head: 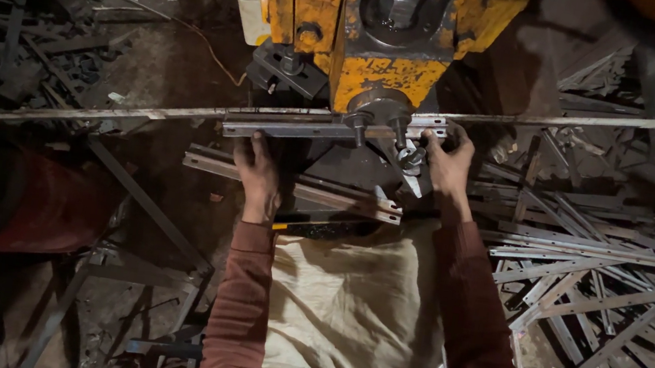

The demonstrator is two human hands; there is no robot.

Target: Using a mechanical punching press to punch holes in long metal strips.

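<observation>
Closest to me is the cream cloth (343,314) spread over the lap, with both rust-red sleeves (237,308) reaching forward over it. My left hand (259,173) lies flat, fingers stretched out and grasping nothing, fingertips pressed up against the grey guide bar (288,128) at the front of the press bed. My right hand (448,163) is curled, its grip pinched on the long metal strip (141,112) just right of the round punch head (381,108). That strip runs clear across the bed, from the far left edge, under the yellow press (382,38), and out to the upper right. Just below my left hand I see a short steel bar (301,187) lying flat. On the floor to the right, a loose heap of cut metal strips (588,272) lies criss-crossed. More dark scrap (14,46) sits upper left
</observation>
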